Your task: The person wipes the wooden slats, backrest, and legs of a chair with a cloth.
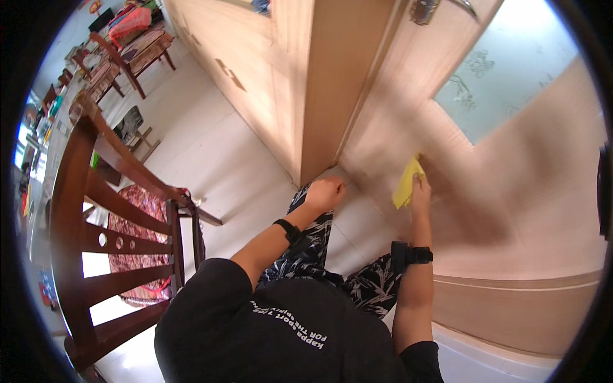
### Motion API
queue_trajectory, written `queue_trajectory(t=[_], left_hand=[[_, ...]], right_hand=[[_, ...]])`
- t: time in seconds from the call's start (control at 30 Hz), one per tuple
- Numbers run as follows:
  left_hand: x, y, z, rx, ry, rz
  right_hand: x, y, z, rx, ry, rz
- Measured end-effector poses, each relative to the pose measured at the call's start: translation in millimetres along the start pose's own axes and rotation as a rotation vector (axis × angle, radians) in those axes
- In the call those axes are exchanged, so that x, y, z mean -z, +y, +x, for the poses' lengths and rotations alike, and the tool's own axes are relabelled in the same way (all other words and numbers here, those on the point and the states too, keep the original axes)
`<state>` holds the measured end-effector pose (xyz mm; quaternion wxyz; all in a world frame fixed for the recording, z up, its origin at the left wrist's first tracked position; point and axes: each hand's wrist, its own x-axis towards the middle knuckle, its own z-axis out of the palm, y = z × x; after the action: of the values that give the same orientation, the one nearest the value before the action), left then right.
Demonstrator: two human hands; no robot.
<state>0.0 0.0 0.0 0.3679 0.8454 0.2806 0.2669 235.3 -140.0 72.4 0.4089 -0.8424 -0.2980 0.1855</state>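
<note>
My right hand grips a yellow cloth between thumb and fingers. It holds the cloth up at the lower part of a light wooden door, below the door's frosted glass panel; whether the cloth touches the wood I cannot tell. Over my left knee my left hand is curled into a loose fist, with nothing visible in it. That hand is near the bottom corner of a pale wooden cabinet. A dark band sits on each wrist.
A dark wooden chair with a red patterned seat stands close on my left. Farther off at the upper left are more chairs and a cluttered table. Pale tiles cover the floor. A metal door handle shows at the top.
</note>
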Motion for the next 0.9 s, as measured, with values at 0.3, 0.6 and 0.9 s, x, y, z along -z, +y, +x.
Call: queue_trajectory(t=[0.3,0.6,0.9], left_hand=[[36.3,-16.6,-21.6,0.101,0.032,-0.371],[93.6,-68.2,-81.9,0.438,-0.208,-0.239],[190.9,-17.2,-153.1,0.471,0.243,-0.085]], right_hand=[[-7.2,-42.1,-74.0,-0.205,-0.174,1.264],[-24.7,-11.3,-60.1,-0.442,-0.146,1.359],[-113.9,-28.6,-34.0,-0.75,-0.632,1.222]])
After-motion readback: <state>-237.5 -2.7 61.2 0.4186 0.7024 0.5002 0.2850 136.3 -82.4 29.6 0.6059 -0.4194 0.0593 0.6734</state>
